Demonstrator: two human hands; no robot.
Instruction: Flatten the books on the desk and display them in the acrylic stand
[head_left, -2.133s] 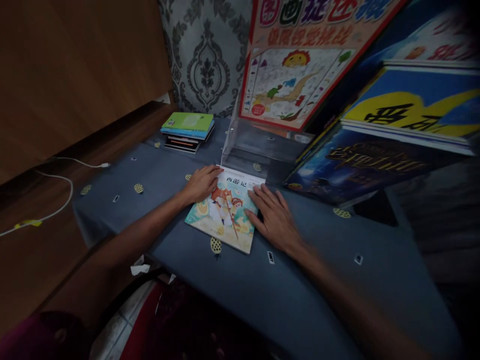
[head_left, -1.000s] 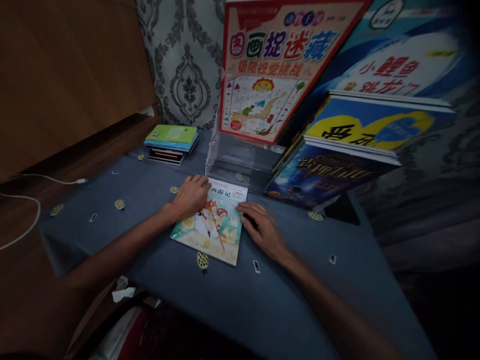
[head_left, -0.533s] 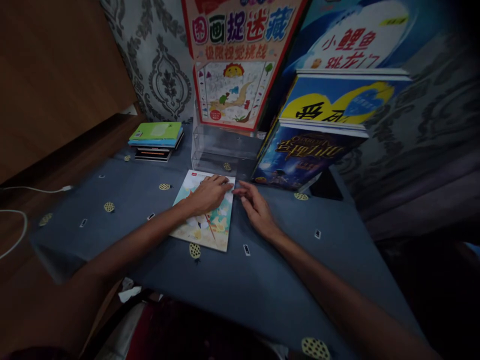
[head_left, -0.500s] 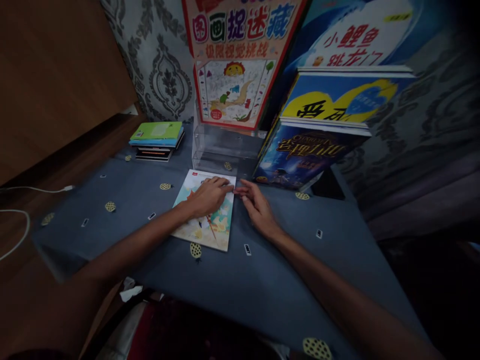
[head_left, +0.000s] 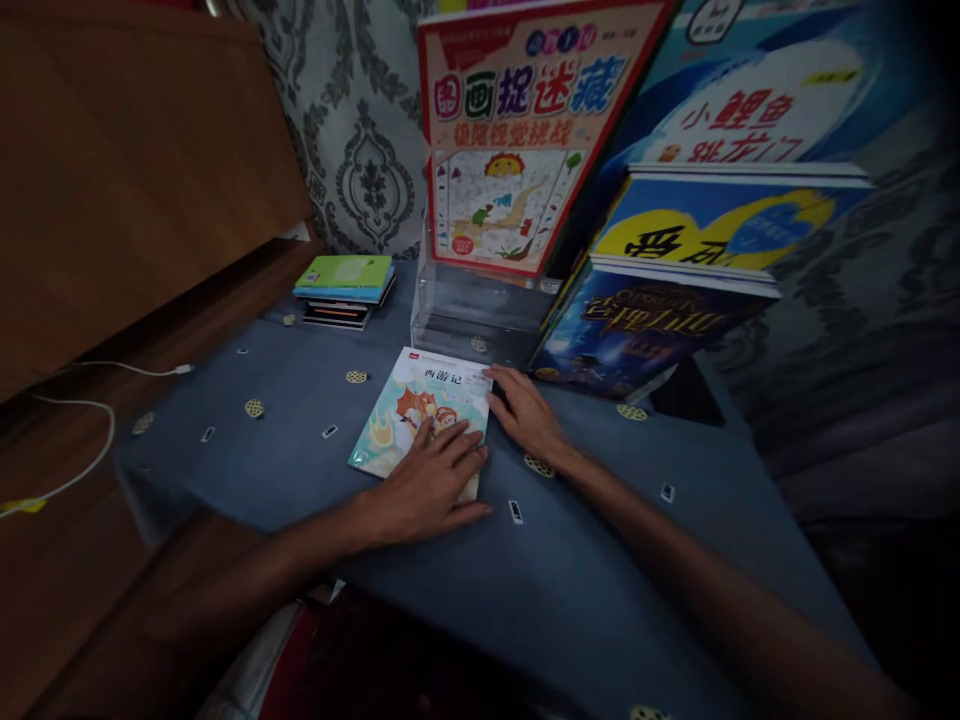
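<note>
A thin picture book [head_left: 401, 410] lies closed on the grey tablecloth [head_left: 585, 560], its teal and white cover facing up. My left hand [head_left: 435, 485] rests flat across the lower right part of that cover with its fingers spread, hiding some of the picture. At the upper right edge of the book is my right hand [head_left: 525, 412], its fingertips touching the edge and its fingers stretched out, not wrapped round anything.
Behind the book stands a clear plastic rack [head_left: 480, 305] holding a red-bordered book [head_left: 517, 130]. To its right rise several larger books, with a dark blue one [head_left: 637, 330] in front. A small stack of books [head_left: 345, 280] sits back left. White cables [head_left: 112, 430] lie left.
My left hand has slid from the book's top toward its lower edge, uncovering the title. My right hand has come up against the book's right edge. The whole view has shifted slightly.
</note>
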